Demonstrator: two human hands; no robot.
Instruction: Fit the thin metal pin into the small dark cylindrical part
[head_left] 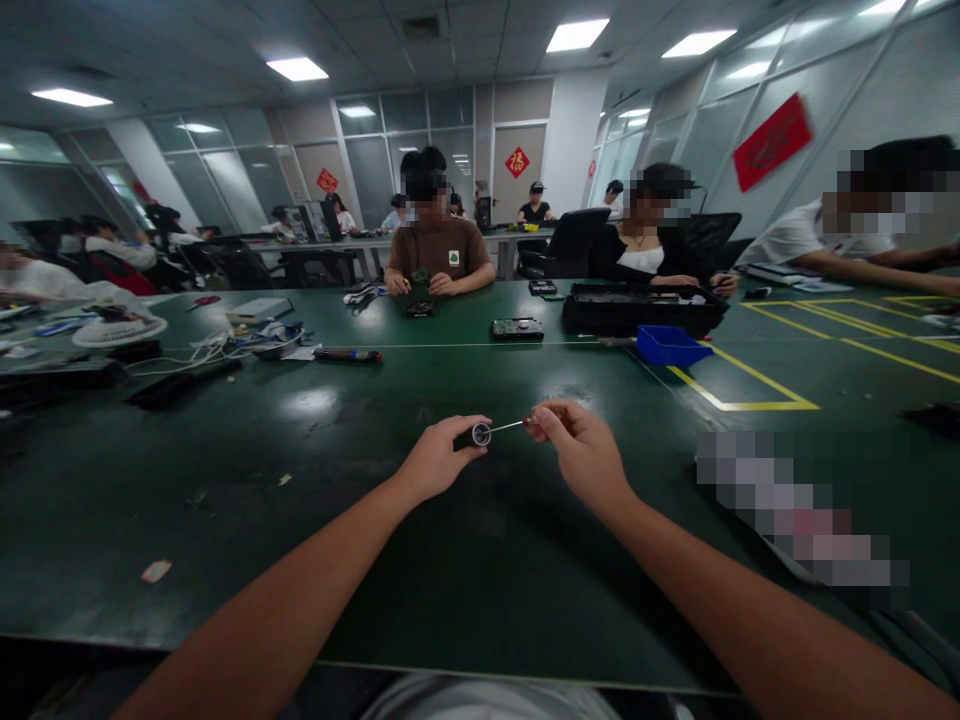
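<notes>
My left hand [439,457] is closed around a small dark cylinder [480,434] with a round silver end, held just above the green table [360,500]. My right hand [581,450] pinches the far end of a thin metal rod [508,426] whose tip meets the cylinder's silver end. Both hands hover over the middle of the table, a little in front of me. What the rod's handle looks like is hidden by my fingers.
A blue bin [667,345] and a black tray [641,305] sit at the far right, inside yellow floor-tape lines [750,400]. Circuit boards [517,327], cables and a tool [346,353] lie further back. Several people sit across the table.
</notes>
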